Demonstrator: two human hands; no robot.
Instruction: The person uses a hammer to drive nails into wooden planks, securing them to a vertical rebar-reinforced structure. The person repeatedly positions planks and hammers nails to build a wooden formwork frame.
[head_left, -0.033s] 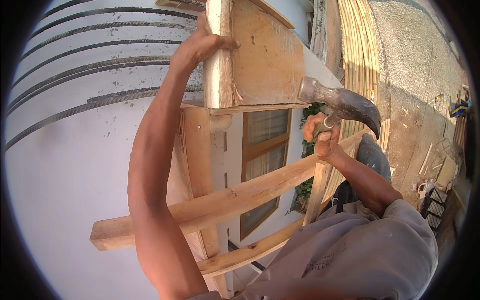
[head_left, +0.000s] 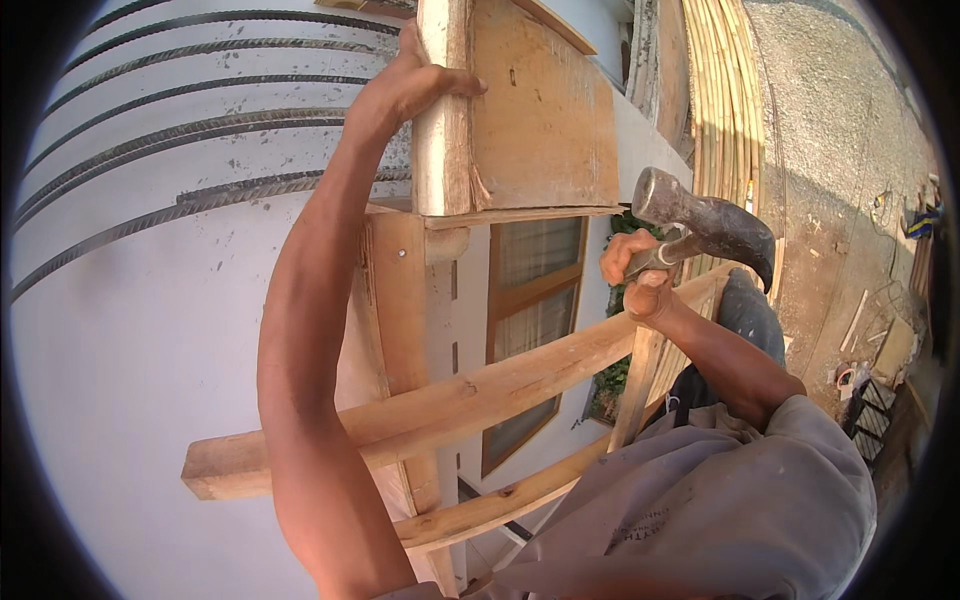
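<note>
My left hand (head_left: 418, 82) is closed round the edge of a pale, rough timber (head_left: 443, 150), its thumb lying across the front face. This timber stands against a plywood panel (head_left: 545, 125) to its right. My right hand (head_left: 642, 275) grips the handle of a claw hammer (head_left: 712, 222) with a worn, dark metal head. The hammer is raised right of the panel's lower corner and touches nothing but my hand. Its striking face points up and left, and the claw curves down to the right. Behind my left forearm runs a long wooden beam (head_left: 480, 385).
Several ribbed steel bars (head_left: 230, 125) stick out at the upper left before a white wall (head_left: 130, 380). Lower down is another wooden rail (head_left: 510, 495). A wood-framed window (head_left: 535, 260) shows below the panel. Bamboo poles (head_left: 728, 110) and gravel ground (head_left: 830, 90) lie at the right.
The hammer head has shifted a little right and tilted, its striking face now farther from the panel. My left hand keeps its hold on the timber.
</note>
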